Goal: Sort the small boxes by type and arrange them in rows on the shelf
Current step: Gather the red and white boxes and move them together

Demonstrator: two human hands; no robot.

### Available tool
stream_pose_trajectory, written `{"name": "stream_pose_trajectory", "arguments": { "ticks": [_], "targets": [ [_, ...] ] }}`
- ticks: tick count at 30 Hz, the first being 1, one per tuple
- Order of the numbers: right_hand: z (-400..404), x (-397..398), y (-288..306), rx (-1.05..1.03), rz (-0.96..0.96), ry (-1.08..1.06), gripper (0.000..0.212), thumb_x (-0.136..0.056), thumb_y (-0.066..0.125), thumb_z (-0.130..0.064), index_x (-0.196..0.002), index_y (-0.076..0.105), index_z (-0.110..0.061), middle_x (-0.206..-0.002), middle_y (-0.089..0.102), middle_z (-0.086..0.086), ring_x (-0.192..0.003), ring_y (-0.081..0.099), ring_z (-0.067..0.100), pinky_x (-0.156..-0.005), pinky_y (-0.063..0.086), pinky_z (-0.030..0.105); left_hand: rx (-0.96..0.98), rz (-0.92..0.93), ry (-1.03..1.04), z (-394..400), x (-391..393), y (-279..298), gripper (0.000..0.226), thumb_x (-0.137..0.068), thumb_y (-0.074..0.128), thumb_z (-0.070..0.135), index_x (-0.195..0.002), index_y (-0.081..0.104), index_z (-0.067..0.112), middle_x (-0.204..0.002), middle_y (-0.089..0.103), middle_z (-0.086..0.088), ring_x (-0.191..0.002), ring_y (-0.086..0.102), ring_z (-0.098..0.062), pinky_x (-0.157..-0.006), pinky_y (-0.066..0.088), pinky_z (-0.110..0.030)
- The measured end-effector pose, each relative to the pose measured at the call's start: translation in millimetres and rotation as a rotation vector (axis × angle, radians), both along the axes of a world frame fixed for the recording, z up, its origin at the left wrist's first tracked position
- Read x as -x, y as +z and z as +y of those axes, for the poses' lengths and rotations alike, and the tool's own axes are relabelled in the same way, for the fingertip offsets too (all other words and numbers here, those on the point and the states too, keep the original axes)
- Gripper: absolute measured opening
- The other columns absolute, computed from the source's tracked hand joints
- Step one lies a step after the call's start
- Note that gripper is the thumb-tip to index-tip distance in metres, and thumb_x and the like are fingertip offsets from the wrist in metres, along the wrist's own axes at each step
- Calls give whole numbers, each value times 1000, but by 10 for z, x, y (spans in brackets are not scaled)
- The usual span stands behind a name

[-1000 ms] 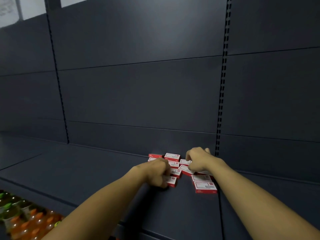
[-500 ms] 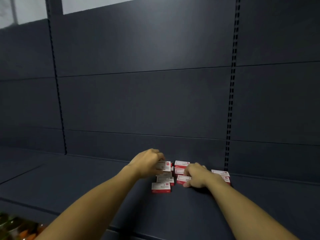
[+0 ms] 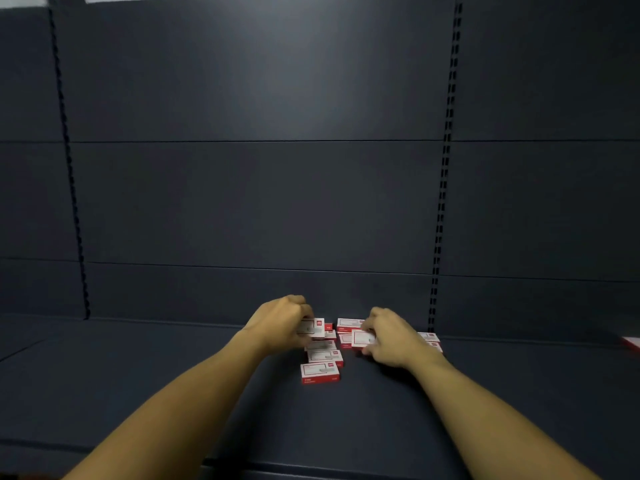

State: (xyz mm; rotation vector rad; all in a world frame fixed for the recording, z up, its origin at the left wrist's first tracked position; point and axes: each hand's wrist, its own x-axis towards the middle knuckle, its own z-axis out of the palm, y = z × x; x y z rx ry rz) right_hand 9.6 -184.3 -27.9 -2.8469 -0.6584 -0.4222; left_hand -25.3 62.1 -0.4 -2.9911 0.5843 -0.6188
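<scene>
Several small red-and-white boxes lie in a cluster on the dark shelf [image 3: 173, 375] near its back wall. My left hand [image 3: 282, 323] is closed on one small box [image 3: 313, 328], held a little above the pile at its left side. My right hand [image 3: 388, 337] grips another small box [image 3: 362, 338] at the right of the cluster. One box [image 3: 320, 373] lies nearest to me, with two more boxes [image 3: 325, 356] lined up behind it. Further boxes [image 3: 429, 338] show partly behind my right wrist.
The dark back panel [image 3: 259, 202] rises right behind the boxes, with a slotted upright [image 3: 441, 209] to the right and another [image 3: 69, 168] to the left. A red-edged object [image 3: 632, 342] peeks in at the far right edge of the shelf.
The view has tilted up, losing the bottles at lower left. My left hand lifted a box from the pile's left side; my right hand shifted onto a box at the right.
</scene>
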Motion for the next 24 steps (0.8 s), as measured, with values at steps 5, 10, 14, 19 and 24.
{"name": "stream_pose_trajectory", "arguments": {
  "ticks": [5,10,14,19,24],
  "targets": [
    [-232,201,130,1,-113,-24,46,-82,76,-36,-123,64,-18,-115,55,-2,-110,52,18,-96,45,32,26,-47,-103,-247,-123,-24,41,-86,69,38,-122,61,22,-117,52,7,-104,56,-14,-74,42,-26],
    [-524,487,138,81,-157,-120,41,-84,70,-32,-122,63,-17,-115,54,-1,-108,49,19,-96,44,31,34,-84,-223,-635,-199,-97,40,-84,68,36,-121,61,21,-115,53,6,-105,54,-16,-79,45,-29],
    [-816,754,94,93,-170,-203,37,-86,66,-23,-122,63,-17,-114,54,-1,-107,48,19,-97,43,32,47,-77,-326,-985,-189,-180,41,-84,68,38,-120,61,21,-115,53,5,-106,53,-16,-81,46,-29],
    [-1273,1110,103,94,-169,-322,41,-85,72,-29,-122,61,-17,-116,54,-2,-109,47,18,-97,41,29,81,-61,-429,-1430,-126,-227,42,-83,69,37,-119,61,19,-114,53,4,-108,53,-17,-84,45,-30],
    [-1806,1454,151,78,-169,-440,42,-83,74,-30,-121,62,-18,-114,53,-4,-108,47,16,-94,43,28,95,-57,-515,-1897,-4,-176,37,-82,69,33,-116,62,20,-112,52,5,-107,52,-16,-85,48,-31]
  ]
}}
